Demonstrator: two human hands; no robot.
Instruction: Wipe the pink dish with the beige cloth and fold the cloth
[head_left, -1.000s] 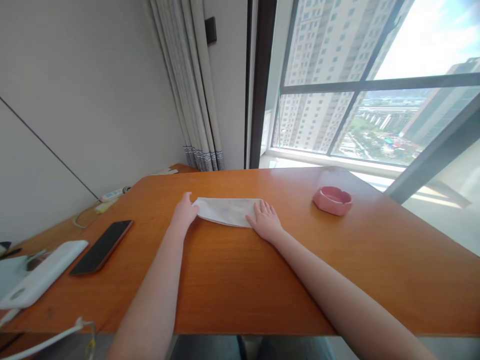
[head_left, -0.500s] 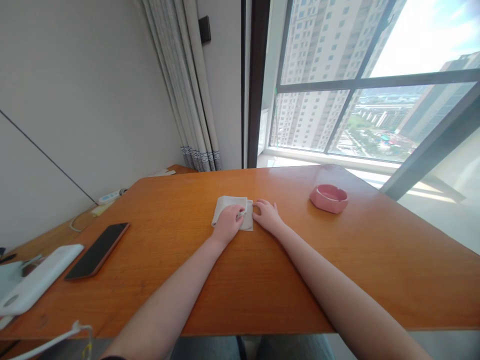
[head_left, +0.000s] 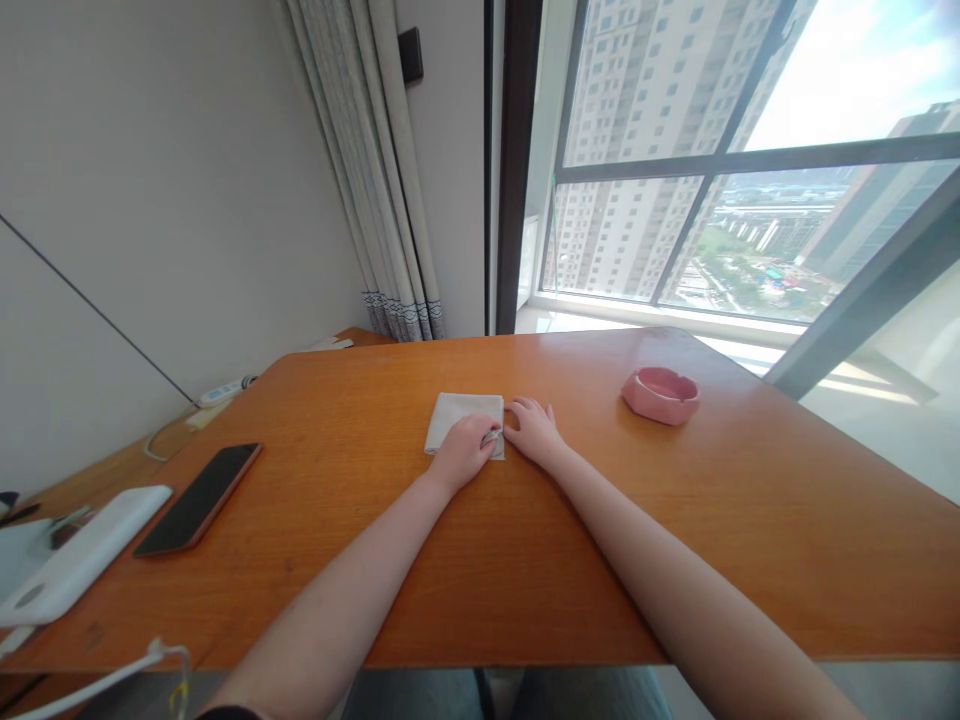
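Note:
A folded pale grey cloth lies flat on the wooden table, a little beyond its middle. My left hand is closed on the near right part of the cloth, pinching its upper layer close to the right edge. Part of the cloth is hidden under that hand. Along the cloth's right edge rests my right hand, its thumb and fingers apart, with the fingertips at or just touching the edge. Nothing shows in its grasp.
A pink faceted ashtray stands at the right on the table. A dark phone and a long white device lie at the left. A white cable crosses the near left corner. Behind are a curtain and a window.
My left hand has moved slightly right, drawing the cloth's upper layer over so that it reaches the right edge. My right hand has stayed almost still.

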